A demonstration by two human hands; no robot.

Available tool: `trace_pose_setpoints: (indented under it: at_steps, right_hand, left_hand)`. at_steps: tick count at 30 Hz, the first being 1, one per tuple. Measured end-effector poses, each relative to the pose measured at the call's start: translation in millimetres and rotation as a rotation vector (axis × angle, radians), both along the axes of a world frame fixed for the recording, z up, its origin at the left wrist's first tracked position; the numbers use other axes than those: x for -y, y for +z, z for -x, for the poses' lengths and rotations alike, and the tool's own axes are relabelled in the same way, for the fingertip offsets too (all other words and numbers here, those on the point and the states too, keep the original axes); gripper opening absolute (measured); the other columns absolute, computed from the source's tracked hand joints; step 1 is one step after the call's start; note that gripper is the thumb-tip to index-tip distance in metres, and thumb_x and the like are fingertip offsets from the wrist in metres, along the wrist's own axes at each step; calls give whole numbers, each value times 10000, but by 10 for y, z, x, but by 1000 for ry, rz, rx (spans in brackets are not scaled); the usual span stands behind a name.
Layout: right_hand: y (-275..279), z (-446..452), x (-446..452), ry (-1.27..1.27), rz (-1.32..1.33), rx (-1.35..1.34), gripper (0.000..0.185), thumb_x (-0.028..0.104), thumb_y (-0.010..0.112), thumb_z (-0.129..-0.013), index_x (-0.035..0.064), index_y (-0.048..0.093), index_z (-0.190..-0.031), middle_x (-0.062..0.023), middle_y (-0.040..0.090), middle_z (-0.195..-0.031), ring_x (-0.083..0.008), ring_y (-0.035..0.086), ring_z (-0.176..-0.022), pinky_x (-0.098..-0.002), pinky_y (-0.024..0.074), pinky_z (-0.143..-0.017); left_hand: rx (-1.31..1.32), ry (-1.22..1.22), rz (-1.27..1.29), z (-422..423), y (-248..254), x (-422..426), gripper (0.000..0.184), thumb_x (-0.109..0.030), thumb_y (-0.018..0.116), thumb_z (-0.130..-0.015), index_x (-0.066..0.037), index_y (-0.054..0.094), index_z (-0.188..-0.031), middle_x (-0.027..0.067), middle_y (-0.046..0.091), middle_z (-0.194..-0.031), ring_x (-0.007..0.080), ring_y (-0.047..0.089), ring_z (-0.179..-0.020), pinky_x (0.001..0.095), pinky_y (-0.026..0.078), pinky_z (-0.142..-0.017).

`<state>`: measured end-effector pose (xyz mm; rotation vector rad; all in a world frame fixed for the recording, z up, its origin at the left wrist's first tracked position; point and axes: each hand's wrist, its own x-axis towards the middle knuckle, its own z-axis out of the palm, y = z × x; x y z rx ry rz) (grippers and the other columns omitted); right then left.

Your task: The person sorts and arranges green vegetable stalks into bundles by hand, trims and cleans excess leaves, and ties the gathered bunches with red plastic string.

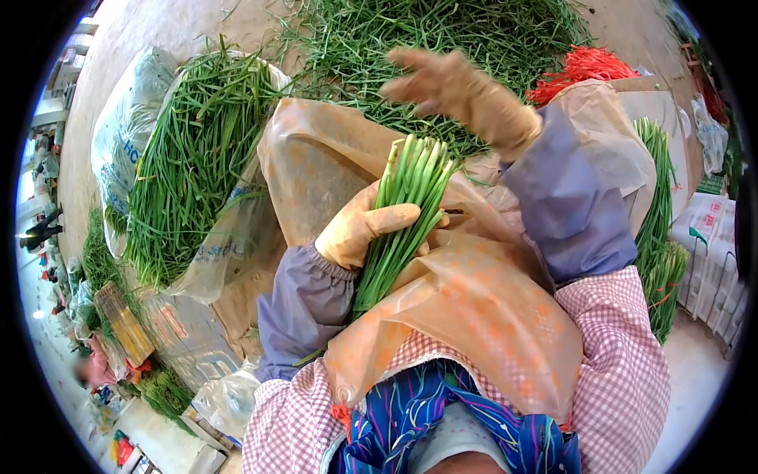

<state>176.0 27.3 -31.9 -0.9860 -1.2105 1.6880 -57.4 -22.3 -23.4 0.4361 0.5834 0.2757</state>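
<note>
Your left hand [357, 227] grasps a green stalk bundle [412, 178]; your right hand [466, 95], blurred, seems released near the green heap [347, 59]'s near edge.

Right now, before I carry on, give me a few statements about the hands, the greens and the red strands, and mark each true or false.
1. The left hand holds a bunch of green stalks. True.
2. The right hand is gripping that same bunch. False: it is raised apart from the bunch, with nothing visible in it.
3. Both hands are gloved. True.
4. The red strands lie left of the big loose pile of greens in the picture. False: they lie at its right side.
5. Another heap of greens sits off to the person's left. True.
</note>
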Motion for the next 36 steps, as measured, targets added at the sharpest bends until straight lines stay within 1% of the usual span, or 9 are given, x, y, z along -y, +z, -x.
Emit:
trace_pose_setpoints:
  at_steps: [4,7,8,14,23,27,30,34,36]
  right_hand:
    - [-91,-351,93,-187,34,-251,747,652,433,-911,36,498,-1328,-112,611,-1195,-174,557,-1135,-303,436,-930]
    - [-64,-313,276,-242,59,-55,665,600,455,-929,61,514,-1315,-109,663,-1091,-183,621,-1024,-307,471,-890]
    - [-60,-289,392,-281,-23,-2,520,508,500,-950,42,629,-1141,-60,682,-893,-137,638,-795,-268,502,-729]
    - [403,157,864,-5,303,91,189,221,666,-904,33,667,-899,-12,671,-782,-46,579,-673,-191,458,-561]
    - [241,215,912,-86,366,40,103,150,668,-895,50,661,-868,12,585,-627,-45,524,-519,-195,408,-445]
    - [92,-498,629,-696,-124,197,175,217,635,-917,49,659,-874,-26,584,-590,-111,530,-484,-243,440,-473]
    - [-121,-1367,405,-1423,-46,138,296,292,660,-904,12,650,-998,-44,638,-658,-137,591,-570,-263,474,-564]
    - [-346,-1436,330,-1224,-173,721,373,321,685,-888,62,601,-1143,-53,655,-880,-144,591,-783,-302,490,-735]
    - [-121,-627,390,-883,-197,464,328,343,665,-899,74,632,-1083,-26,650,-858,-140,587,-785,-304,486,-726]
  left_hand:
    - [58,-5,54,50,6,-42,497,-185,685,-827,18,499,-1241,186,651,-1031,245,670,-758,336,571,-691]
    - [58,25,87,48,-10,-40,487,-170,673,-828,15,497,-1243,180,646,-1031,255,670,-767,346,571,-701]
    - [29,75,35,18,-14,-25,509,-197,690,-791,17,519,-1220,213,656,-1024,270,684,-733,350,586,-666]
    - [-92,117,-70,16,43,-48,492,-222,681,-782,4,528,-1191,170,656,-965,248,667,-764,348,573,-675]
    - [-128,180,-107,8,60,-22,485,-214,660,-776,-3,539,-1195,147,650,-1007,252,659,-882,361,554,-799]
    - [-69,225,-81,34,35,5,462,-210,651,-777,13,562,-1171,185,656,-1027,292,663,-895,379,542,-860]
    - [4,143,-59,90,-14,-46,460,-216,662,-775,32,574,-1152,215,660,-1017,311,668,-894,382,545,-862]
    - [35,80,-30,92,-59,-81,467,-214,673,-774,43,571,-1151,223,664,-1008,312,673,-893,379,554,-822]
    - [36,80,3,109,-60,-67,486,-211,677,-772,38,558,-1172,199,666,-989,304,672,-883,372,558,-791]
